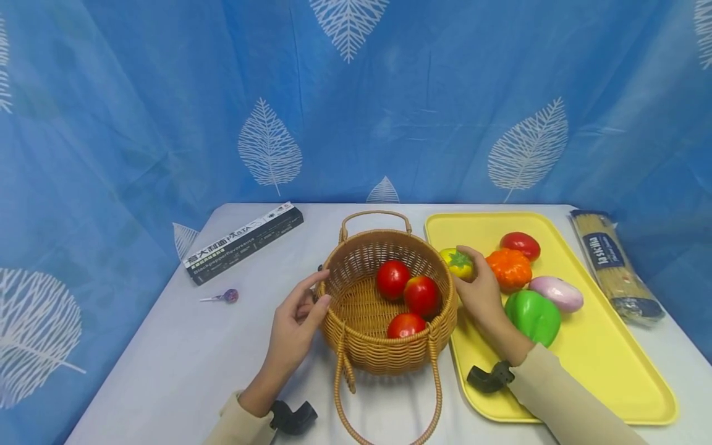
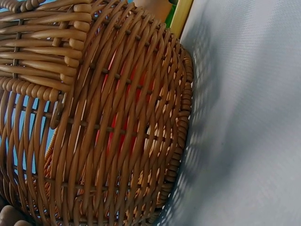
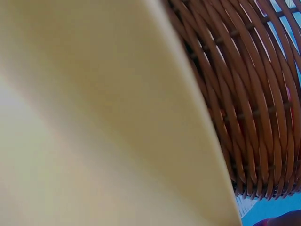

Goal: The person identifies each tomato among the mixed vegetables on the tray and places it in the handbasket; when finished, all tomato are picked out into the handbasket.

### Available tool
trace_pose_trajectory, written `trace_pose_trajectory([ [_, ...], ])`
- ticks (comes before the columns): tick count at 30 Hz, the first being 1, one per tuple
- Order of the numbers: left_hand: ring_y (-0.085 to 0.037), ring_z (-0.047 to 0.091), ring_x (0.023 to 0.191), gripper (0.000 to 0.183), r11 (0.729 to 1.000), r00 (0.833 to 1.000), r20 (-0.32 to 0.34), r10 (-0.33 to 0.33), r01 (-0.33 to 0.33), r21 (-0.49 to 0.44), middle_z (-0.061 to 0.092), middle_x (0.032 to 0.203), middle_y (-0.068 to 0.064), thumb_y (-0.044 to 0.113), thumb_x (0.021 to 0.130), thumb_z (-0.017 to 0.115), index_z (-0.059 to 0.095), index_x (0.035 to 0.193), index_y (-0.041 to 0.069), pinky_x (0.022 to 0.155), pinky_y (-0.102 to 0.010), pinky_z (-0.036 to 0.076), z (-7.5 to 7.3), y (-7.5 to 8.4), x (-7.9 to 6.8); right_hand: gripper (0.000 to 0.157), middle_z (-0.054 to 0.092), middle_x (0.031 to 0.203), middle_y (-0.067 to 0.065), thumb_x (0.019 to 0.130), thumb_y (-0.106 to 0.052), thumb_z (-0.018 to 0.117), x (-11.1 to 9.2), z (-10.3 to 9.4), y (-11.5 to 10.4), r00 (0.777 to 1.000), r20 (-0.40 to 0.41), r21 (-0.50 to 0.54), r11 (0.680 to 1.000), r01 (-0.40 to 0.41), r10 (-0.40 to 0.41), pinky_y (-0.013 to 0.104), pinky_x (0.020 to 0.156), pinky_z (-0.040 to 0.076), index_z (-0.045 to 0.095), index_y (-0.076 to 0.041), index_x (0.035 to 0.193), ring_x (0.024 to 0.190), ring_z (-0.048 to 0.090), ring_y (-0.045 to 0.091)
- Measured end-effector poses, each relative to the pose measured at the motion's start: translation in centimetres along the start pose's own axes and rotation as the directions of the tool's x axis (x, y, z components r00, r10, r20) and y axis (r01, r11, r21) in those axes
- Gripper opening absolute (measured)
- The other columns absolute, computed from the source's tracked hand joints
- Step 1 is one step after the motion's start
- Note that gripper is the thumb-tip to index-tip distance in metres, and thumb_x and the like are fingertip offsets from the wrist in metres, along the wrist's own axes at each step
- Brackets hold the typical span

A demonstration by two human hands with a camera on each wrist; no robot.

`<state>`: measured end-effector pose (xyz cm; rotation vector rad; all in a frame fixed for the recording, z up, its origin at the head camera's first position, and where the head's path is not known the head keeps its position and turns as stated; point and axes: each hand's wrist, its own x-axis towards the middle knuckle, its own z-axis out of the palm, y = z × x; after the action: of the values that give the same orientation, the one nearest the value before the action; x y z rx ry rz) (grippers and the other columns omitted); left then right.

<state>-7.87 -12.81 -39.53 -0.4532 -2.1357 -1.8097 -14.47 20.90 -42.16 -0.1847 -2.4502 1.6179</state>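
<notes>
A round wicker basket [image 1: 384, 358] stands in the middle of the table with three red round fruits [image 1: 393, 279] inside. My left hand [image 1: 297, 318] holds its left rim, thumb and index finger at the edge; the left wrist view shows the woven side [image 2: 117, 117] close up. On the right, my right hand [image 1: 481, 290] grips a yellow tomato [image 1: 458, 264] with a green star-shaped top, beside the basket's right rim and over the left edge of a yellow tray [image 1: 612, 371]. In the right wrist view the tray's wall [image 3: 188, 141] hides most of the scene.
On the tray lie a green bell pepper [image 1: 534, 317], an orange pumpkin-like vegetable [image 1: 508, 269], a red oval one [image 1: 520, 246] and a pale purple one [image 1: 557, 293]. A pasta bag [image 1: 612, 259] lies right; a pasta box [image 1: 245, 241] and lollipop [image 1: 229, 296] lie left. One basket handle [image 1: 436, 395] hangs frontward.
</notes>
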Motion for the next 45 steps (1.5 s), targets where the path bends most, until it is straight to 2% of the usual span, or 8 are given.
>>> trace_pose_trajectory([
  [7, -0.007, 0.032, 0.057, 0.038, 1.000, 1.000, -0.004, -0.009, 0.009, -0.001, 0.034, 0.069, 0.003, 0.009, 0.101, 0.066, 0.064, 0.138, 0.018, 0.047, -0.023, 0.029, 0.0, 0.0, -0.1, 0.064, 0.050, 0.145, 0.017, 0.092, -0.004, 0.071, 0.0, 0.0, 0.1, 1.000, 0.002, -0.010, 0.999, -0.031, 0.031, 0.040, 0.097, 0.043, 0.047, -0.014, 0.151, 0.112, 0.052, 0.031],
  [10, -0.007, 0.032, 0.057, 0.038, 1.000, 1.000, -0.003, -0.005, 0.005, -0.003, 0.034, 0.069, 0.003, 0.009, 0.101, 0.065, 0.064, 0.138, 0.018, 0.047, -0.024, 0.029, 0.0, 0.0, -0.1, 0.064, 0.050, 0.145, 0.017, 0.093, -0.006, 0.071, 0.0, 0.0, 0.1, 0.999, 0.001, -0.008, 0.999, -0.034, 0.034, 0.040, 0.098, 0.044, 0.047, -0.014, 0.152, 0.113, 0.053, 0.032],
  [15, -0.007, 0.032, 0.056, 0.041, 1.000, 1.000, 0.002, 0.008, -0.008, 0.001, 0.033, 0.069, 0.003, 0.007, 0.100, 0.066, 0.062, 0.139, 0.016, 0.046, -0.025, 0.030, 0.0, -0.2, 0.0, 0.064, 0.048, 0.150, 0.016, 0.094, -0.006, 0.072, -0.2, 0.0, 0.0, 0.999, -0.008, 0.040, 0.999, -0.032, 0.033, 0.048, 0.105, 0.045, 0.047, -0.014, 0.152, 0.124, 0.053, 0.035],
  [20, -0.007, 0.032, 0.056, 0.040, 1.000, 1.000, 0.007, 0.003, -0.003, 0.007, 0.034, 0.069, 0.003, 0.008, 0.100, 0.065, 0.063, 0.139, 0.017, 0.046, -0.025, 0.029, 0.0, -0.1, 0.0, 0.064, 0.044, 0.155, 0.010, 0.094, -0.007, 0.073, -0.3, 0.2, -0.2, 0.999, -0.033, 0.113, 0.994, 0.001, 0.003, 0.048, 0.111, 0.040, 0.048, -0.013, 0.152, 0.141, 0.042, 0.030],
  [29, -0.007, 0.031, 0.056, 0.039, 1.000, 1.000, 0.007, -0.006, 0.006, 0.004, 0.033, 0.069, 0.002, 0.009, 0.101, 0.065, 0.063, 0.139, 0.018, 0.047, -0.024, 0.028, 0.0, -0.1, -0.1, 0.065, 0.045, 0.155, 0.004, 0.095, -0.016, 0.075, -0.8, 0.1, -1.3, 0.997, -0.075, 0.210, 0.978, 0.009, 0.007, 0.029, 0.103, 0.047, 0.048, -0.019, 0.154, 0.133, 0.049, 0.026],
  [37, -0.007, 0.031, 0.056, 0.041, 1.000, 1.000, 0.008, 0.004, -0.004, 0.001, 0.033, 0.069, 0.003, 0.007, 0.100, 0.065, 0.062, 0.140, 0.016, 0.046, -0.025, 0.028, 0.1, -0.3, 0.0, 0.066, 0.048, 0.154, 0.002, 0.093, -0.021, 0.078, -1.0, -0.2, -1.9, 0.992, -0.127, 0.207, 0.977, 0.052, -0.026, 0.039, 0.110, 0.042, 0.050, -0.023, 0.153, 0.133, 0.051, 0.025],
  [41, -0.007, 0.031, 0.056, 0.041, 1.000, 1.000, 0.007, -0.001, 0.001, 0.004, 0.033, 0.069, 0.003, 0.007, 0.100, 0.065, 0.062, 0.140, 0.016, 0.046, -0.025, 0.029, 0.1, -0.2, 0.0, 0.065, 0.052, 0.151, 0.001, 0.093, -0.027, 0.079, -1.2, -0.5, -2.5, 0.985, -0.162, 0.176, 0.980, 0.088, -0.059, 0.025, 0.103, 0.046, 0.052, -0.025, 0.151, 0.126, 0.055, 0.021],
  [45, -0.007, 0.031, 0.056, 0.040, 1.000, 1.000, 0.007, -0.005, 0.005, 0.000, 0.033, 0.069, 0.003, 0.007, 0.101, 0.065, 0.062, 0.140, 0.016, 0.046, -0.025, 0.029, 0.0, -0.1, 0.0, 0.063, 0.056, 0.146, 0.003, 0.091, -0.025, 0.080, -1.4, -1.0, -3.5, 0.975, -0.204, 0.210, 0.969, 0.132, -0.088, 0.015, 0.093, 0.049, 0.055, -0.024, 0.149, 0.117, 0.059, 0.018],
])
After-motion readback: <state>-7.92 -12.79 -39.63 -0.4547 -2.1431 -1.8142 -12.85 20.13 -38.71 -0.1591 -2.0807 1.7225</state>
